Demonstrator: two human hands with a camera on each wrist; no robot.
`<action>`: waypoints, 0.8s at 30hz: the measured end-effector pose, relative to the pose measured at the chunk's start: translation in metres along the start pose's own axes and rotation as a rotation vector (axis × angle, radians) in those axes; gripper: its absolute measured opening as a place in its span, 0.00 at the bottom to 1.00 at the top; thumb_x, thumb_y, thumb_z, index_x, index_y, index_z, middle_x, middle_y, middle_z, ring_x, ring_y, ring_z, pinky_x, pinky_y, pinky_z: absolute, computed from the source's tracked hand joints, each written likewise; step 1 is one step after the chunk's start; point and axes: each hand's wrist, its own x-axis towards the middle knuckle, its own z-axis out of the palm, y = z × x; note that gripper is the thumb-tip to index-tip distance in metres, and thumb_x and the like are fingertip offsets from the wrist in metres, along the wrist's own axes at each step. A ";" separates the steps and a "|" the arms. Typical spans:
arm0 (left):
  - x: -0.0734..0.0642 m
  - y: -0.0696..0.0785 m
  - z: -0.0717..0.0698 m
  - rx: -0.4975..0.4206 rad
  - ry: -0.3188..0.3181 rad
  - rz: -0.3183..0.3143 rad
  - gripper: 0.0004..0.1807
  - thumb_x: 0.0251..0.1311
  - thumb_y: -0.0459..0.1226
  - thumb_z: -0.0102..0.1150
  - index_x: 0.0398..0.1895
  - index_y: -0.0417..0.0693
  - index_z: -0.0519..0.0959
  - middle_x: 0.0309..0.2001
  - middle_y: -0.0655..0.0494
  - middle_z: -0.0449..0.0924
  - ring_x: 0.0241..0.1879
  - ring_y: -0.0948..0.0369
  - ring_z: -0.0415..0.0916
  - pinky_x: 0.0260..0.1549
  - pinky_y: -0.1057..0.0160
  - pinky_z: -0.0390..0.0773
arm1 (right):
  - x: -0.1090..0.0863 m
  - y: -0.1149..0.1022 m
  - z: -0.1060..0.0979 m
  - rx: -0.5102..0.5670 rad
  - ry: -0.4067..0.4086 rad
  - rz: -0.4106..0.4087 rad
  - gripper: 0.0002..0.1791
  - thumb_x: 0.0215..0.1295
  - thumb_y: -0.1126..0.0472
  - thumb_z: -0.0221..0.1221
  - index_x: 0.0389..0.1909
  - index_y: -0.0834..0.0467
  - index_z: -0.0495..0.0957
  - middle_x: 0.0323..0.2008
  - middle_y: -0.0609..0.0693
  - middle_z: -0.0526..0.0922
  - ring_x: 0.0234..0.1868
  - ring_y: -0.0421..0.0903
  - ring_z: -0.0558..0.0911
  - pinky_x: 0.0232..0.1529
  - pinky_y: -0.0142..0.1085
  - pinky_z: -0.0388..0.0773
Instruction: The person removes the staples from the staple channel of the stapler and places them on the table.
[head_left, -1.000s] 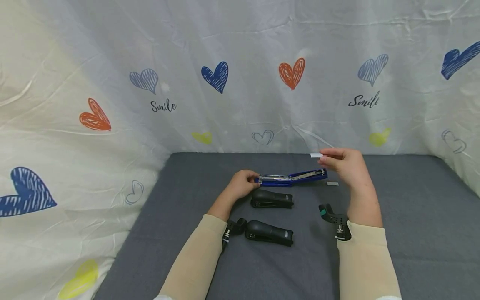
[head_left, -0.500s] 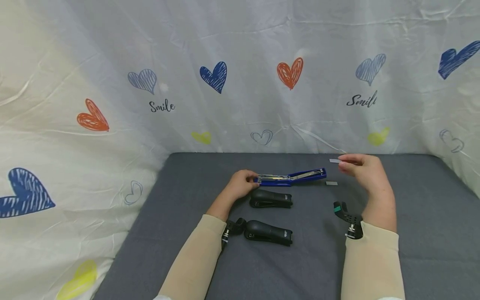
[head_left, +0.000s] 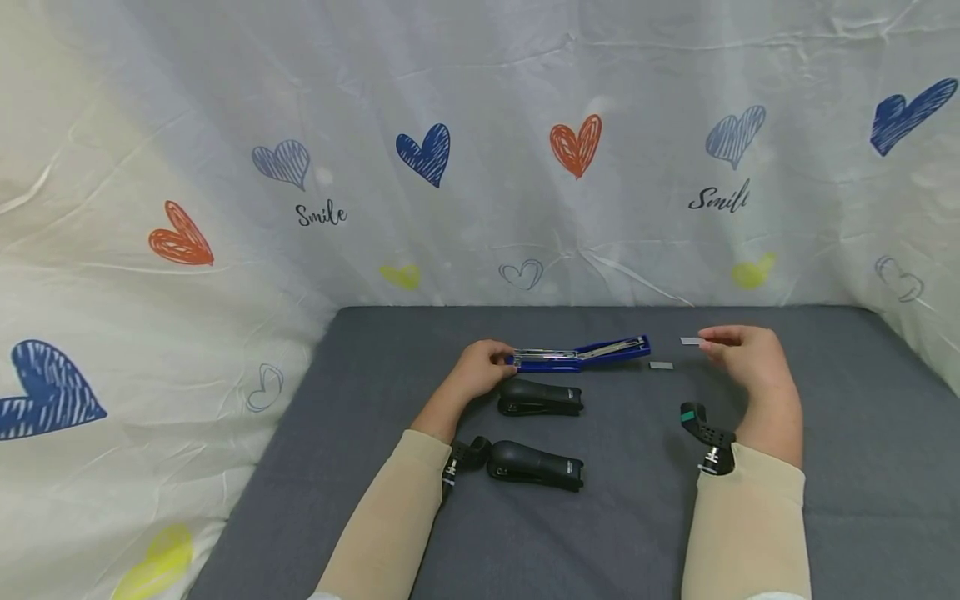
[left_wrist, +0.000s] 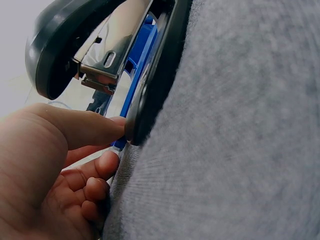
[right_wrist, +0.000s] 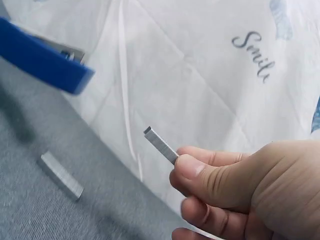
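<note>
A blue stapler (head_left: 551, 365) lies folded wide apart near the back of the table, its metal magazine exposed. My left hand (head_left: 483, 367) pinches the stapler's left end between thumb and fingers; in the left wrist view a black stapler (left_wrist: 152, 95) partly hides that blue end. Off to the right, my right hand (head_left: 750, 358) holds a strip of staples (right_wrist: 161, 146) between thumb and forefinger, above the cloth. A second staple strip (head_left: 661, 365) lies on the table between the blue stapler's raised right end and my right hand.
Two black staplers lie in front of the blue one: the nearer-to-it stapler (head_left: 540, 398) and another stapler (head_left: 536, 465) closer to me. Grey cloth (head_left: 600, 542) covers the table. A white curtain (head_left: 480, 208) with printed hearts hangs behind it.
My right hand has moved right and then lower with the staple strip, away from the blue stapler. The left hand keeps its hold; the stapler and the loose strip stay put.
</note>
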 end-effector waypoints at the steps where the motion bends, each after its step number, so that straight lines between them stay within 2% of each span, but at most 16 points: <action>1: 0.000 0.000 0.000 0.000 0.002 -0.001 0.19 0.67 0.35 0.67 0.59 0.40 0.83 0.31 0.55 0.77 0.30 0.60 0.71 0.33 0.60 0.71 | 0.001 0.003 0.001 -0.006 0.001 0.002 0.20 0.79 0.57 0.56 0.63 0.66 0.76 0.60 0.68 0.77 0.57 0.64 0.77 0.56 0.59 0.72; 5: 0.000 -0.001 0.001 0.000 0.012 -0.004 0.18 0.66 0.35 0.67 0.58 0.40 0.84 0.30 0.55 0.77 0.30 0.60 0.70 0.33 0.61 0.71 | 0.005 0.012 0.006 -0.036 0.000 0.001 0.20 0.78 0.58 0.56 0.62 0.66 0.77 0.60 0.68 0.75 0.57 0.64 0.73 0.55 0.59 0.69; 12: -0.001 0.000 0.000 0.001 0.009 -0.007 0.18 0.67 0.35 0.67 0.58 0.40 0.83 0.30 0.55 0.77 0.30 0.59 0.71 0.33 0.61 0.71 | 0.009 0.024 0.011 -0.068 -0.026 0.035 0.20 0.78 0.60 0.56 0.62 0.70 0.76 0.64 0.72 0.71 0.64 0.69 0.68 0.63 0.64 0.62; 24: -0.001 0.000 -0.001 -0.013 0.004 -0.001 0.18 0.67 0.35 0.66 0.58 0.40 0.83 0.32 0.54 0.77 0.31 0.59 0.71 0.33 0.60 0.71 | 0.014 0.030 0.016 -0.126 -0.036 0.054 0.19 0.77 0.63 0.56 0.61 0.71 0.76 0.66 0.75 0.68 0.65 0.71 0.66 0.63 0.65 0.62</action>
